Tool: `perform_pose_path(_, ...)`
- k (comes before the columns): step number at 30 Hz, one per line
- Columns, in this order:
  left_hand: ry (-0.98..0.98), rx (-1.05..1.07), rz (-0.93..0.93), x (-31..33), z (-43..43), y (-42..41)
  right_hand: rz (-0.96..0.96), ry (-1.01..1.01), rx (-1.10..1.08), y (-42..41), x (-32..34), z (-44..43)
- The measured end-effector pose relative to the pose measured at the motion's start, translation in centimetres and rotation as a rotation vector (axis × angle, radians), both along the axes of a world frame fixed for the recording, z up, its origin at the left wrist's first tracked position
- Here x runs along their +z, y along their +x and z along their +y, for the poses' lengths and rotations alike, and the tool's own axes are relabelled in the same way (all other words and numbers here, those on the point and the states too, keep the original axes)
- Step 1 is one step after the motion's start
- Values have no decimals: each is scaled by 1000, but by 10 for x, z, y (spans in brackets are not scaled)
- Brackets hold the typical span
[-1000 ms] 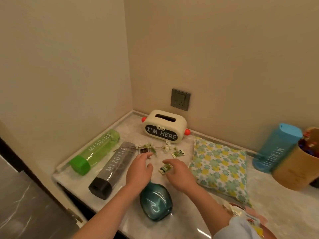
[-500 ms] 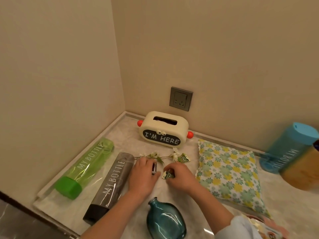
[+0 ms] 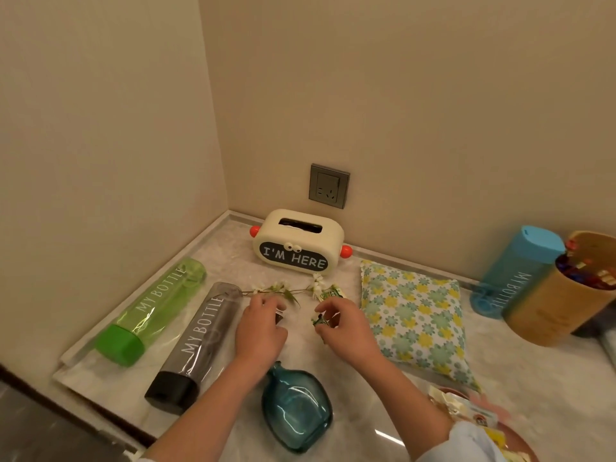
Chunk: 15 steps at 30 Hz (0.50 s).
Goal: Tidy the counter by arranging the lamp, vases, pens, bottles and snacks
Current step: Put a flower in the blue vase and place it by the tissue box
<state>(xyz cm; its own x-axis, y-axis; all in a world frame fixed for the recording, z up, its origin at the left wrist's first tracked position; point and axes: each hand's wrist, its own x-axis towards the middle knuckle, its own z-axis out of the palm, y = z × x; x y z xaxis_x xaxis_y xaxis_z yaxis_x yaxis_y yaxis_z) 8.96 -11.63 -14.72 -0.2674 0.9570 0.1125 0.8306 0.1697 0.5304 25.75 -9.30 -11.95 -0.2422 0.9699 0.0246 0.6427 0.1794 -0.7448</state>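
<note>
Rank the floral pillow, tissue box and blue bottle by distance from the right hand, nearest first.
From the right hand:
1. Floral pillow, just to its right.
2. Tissue box, behind it by the wall.
3. Blue bottle, far right.

A cream box (image 3: 297,241) sits in the corner by the wall. It has a slot on top, two little eyes, and orange knobs on its sides. The dark front says "I'M HERE". Above it, a grey wall socket (image 3: 329,186) is set in the tan wall. To the right of the box lies a small pillow (image 3: 414,314) with blue and yellow flowers on it. It lies flat on the counter (image 3: 540,388), which is pale and shiny like marble. A thin raised strip runs along the back where the counter meets the walls. At the left bottom corner the floor looks dark grey.
</note>
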Motion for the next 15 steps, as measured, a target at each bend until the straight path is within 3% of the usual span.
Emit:
perform_pose_path(6,-176,30,85,15,-5,-10,76,-3,-82,45,12,-29)
perform_pose_path(11,-239,70,28,20,-18,-2,158,-55,-137,79,8,-59)
perform_pose_path(13,-193,82,-19,27,-22,5,200,-51,-159,89,7,-69)
perform_pose_path(15,-31,82,-49,41,-28,25,241,-38,-183,102,7,-78)
